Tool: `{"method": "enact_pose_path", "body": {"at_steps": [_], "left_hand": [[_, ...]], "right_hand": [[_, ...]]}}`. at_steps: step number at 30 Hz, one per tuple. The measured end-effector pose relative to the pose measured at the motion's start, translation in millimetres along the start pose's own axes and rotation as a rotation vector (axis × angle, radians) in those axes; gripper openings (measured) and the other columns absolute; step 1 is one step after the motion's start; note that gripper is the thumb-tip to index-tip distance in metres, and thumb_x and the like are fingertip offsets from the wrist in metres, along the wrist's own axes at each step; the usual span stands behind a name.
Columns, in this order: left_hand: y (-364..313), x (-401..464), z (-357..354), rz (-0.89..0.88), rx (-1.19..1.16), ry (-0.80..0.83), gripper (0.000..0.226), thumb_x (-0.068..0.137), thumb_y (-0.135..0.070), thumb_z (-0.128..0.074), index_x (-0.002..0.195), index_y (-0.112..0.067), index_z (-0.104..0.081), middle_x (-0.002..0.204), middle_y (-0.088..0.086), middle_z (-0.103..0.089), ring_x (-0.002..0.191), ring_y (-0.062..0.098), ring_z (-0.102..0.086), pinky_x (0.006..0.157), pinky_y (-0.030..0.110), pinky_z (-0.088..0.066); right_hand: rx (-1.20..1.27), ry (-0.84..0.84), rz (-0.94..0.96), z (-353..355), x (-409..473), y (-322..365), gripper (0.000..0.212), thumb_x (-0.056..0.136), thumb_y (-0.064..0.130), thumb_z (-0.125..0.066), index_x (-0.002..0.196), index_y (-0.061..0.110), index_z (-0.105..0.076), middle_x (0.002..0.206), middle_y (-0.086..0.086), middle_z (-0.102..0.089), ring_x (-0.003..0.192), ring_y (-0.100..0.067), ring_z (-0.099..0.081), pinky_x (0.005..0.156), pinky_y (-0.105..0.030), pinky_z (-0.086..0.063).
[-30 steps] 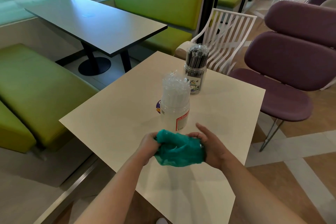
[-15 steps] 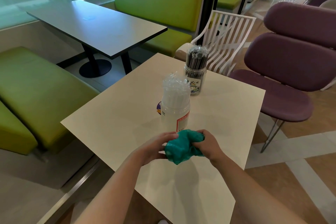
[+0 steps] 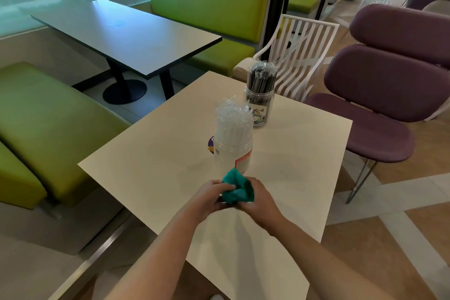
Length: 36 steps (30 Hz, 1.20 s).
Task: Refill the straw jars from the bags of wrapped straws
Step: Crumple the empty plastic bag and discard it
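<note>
Fingers of left hand (image 3: 211, 194) and right hand (image 3: 258, 198) clench a crumpled teal bag (image 3: 237, 187); white-straw jar (image 3: 232, 143) stands upright at 12 o'clock, just beyond, roughly equidistant.

I have a single view, from a wide-angle camera worn on the person's head. It looks forward and steeply down over both bare forearms onto the square cream-coloured counter (image 3: 151, 168), close enough that the arms fill the lower frame. The counter sits cornerwise to me, one corner pointing away. Lines bow toward the edges. Beyond it I see the dark grey rectangular table (image 3: 126, 34) at upper left and the purple padded chair (image 3: 379, 105) at right.
</note>
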State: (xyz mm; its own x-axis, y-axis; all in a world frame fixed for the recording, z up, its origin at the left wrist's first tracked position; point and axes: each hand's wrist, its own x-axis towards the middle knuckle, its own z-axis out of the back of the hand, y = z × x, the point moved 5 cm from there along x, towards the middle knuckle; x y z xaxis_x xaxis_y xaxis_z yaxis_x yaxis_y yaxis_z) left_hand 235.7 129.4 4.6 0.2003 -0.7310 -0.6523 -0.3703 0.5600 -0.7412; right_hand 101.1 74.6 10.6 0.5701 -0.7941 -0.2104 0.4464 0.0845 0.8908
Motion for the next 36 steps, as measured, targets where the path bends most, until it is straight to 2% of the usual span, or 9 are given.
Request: {"method": "enact_pose_path", "body": {"at_steps": [5, 7, 10, 16, 22, 25, 27, 31, 36], "left_hand": [[-7.4, -2.7, 2.5, -0.053, 0.107, 0.043, 0.047, 0.083, -0.042, -0.073, 0.120, -0.015, -0.060, 0.118, 0.004, -0.066, 0.110, 0.017, -0.062, 0.090, 0.033, -0.055], [-8.5, -2.5, 2.7, -0.061, 0.166, 0.045, 0.057, 0.076, -0.045, -0.078, 0.120, -0.016, -0.057, 0.120, 0.002, -0.065, 0.110, 0.015, -0.061, 0.089, 0.032, -0.055], [-7.6, -1.5, 0.8, 0.003, 0.130, 0.029, 0.069, 0.070, -0.040, -0.085, 0.125, -0.020, -0.048, 0.120, 0.009, -0.064, 0.102, 0.024, -0.069, 0.078, 0.036, -0.060], [-8.6, 4.3, -16.0, -0.009, 0.125, 0.031, 0.046, 0.080, -0.030, -0.080, 0.119, -0.014, -0.062, 0.103, 0.010, -0.074, 0.087, 0.025, -0.074, 0.075, 0.035, -0.061], [-13.7, 17.1, -30.7, -0.057, 0.087, -0.192, 0.018, 0.092, -0.014, -0.065, 0.109, -0.012, -0.058, 0.105, 0.017, -0.067, 0.084, 0.026, -0.072, 0.058, 0.028, -0.059], [-18.0, 17.5, -42.3, -0.082, 0.060, -0.240, 0.015, 0.093, -0.008, -0.063, 0.106, -0.011, -0.058, 0.101, 0.017, -0.068, 0.082, 0.028, -0.072, 0.051, 0.026, -0.057], [-19.3, 20.4, -57.0, -0.099, 0.046, -0.244, 0.017, 0.091, -0.005, -0.063, 0.106, -0.010, -0.058, 0.102, 0.018, -0.069, 0.081, 0.028, -0.072, 0.052, 0.028, -0.058], [-18.0, 21.2, -87.8, -0.097, 0.050, -0.190, 0.014, 0.095, -0.003, -0.055, 0.106, -0.011, -0.060, 0.103, 0.018, -0.067, 0.075, 0.025, -0.073, 0.058, 0.028, -0.061], [-17.1, 14.6, -144.1, -0.080, -0.076, -0.031, 0.027, 0.094, -0.011, -0.058, 0.120, -0.006, -0.060, 0.119, 0.019, -0.061, 0.079, 0.032, -0.074, 0.060, 0.029, -0.059]], "right_hand": [[-0.024, -0.119, -0.102, 18.6, 14.6, -11.9, 0.025, 0.092, 0.011, -0.059, 0.117, 0.011, -0.064, 0.110, -0.005, -0.064, 0.094, -0.016, -0.060, 0.073, -0.015, -0.048], [0.090, -0.096, -0.159, 21.7, 16.6, -15.0, 0.023, 0.093, 0.009, -0.058, 0.114, 0.011, -0.068, 0.103, -0.006, -0.069, 0.091, -0.016, -0.066, 0.076, -0.023, -0.056], [0.145, -0.035, -0.164, 23.2, 16.5, -10.7, 0.019, 0.091, 0.006, -0.061, 0.108, 0.011, -0.068, 0.097, -0.005, -0.070, 0.084, -0.013, -0.066, 0.061, -0.014, -0.051], [0.169, -0.151, -0.097, 33.4, 9.8, -6.2, 0.024, 0.085, 0.007, -0.068, 0.104, 0.012, -0.055, 0.100, -0.002, -0.060, 0.075, -0.012, -0.057, 0.052, -0.012, -0.044], [0.156, -0.171, 0.016, 51.6, -5.9, -2.5, 0.031, 0.087, 0.015, -0.065, 0.115, 0.027, -0.059, 0.116, 0.010, -0.057, 0.104, -0.009, -0.055, 0.082, -0.016, -0.048], [0.128, -0.097, 0.056, 57.9, -11.7, -4.7, 0.052, 0.074, 0.031, -0.082, 0.120, 0.030, -0.058, 0.118, 0.015, -0.053, 0.110, 0.000, -0.052, 0.085, -0.016, -0.048], [0.089, -0.117, 0.081, 71.1, -13.2, -9.6, 0.049, 0.071, 0.030, -0.084, 0.115, 0.030, -0.061, 0.115, 0.013, -0.054, 0.108, -0.001, -0.052, 0.086, -0.019, -0.049], [0.127, -0.249, 0.035, 104.3, -10.5, -22.2, 0.023, 0.080, 0.014, -0.077, 0.100, 0.021, -0.066, 0.103, 0.000, -0.064, 0.092, -0.006, -0.057, 0.074, -0.010, -0.047], [0.201, -0.262, -0.003, 153.9, -11.1, -40.0, 0.019, 0.079, 0.007, -0.077, 0.087, 0.019, -0.065, 0.086, 0.000, -0.066, 0.080, -0.019, -0.063, 0.062, -0.014, -0.051]]}}
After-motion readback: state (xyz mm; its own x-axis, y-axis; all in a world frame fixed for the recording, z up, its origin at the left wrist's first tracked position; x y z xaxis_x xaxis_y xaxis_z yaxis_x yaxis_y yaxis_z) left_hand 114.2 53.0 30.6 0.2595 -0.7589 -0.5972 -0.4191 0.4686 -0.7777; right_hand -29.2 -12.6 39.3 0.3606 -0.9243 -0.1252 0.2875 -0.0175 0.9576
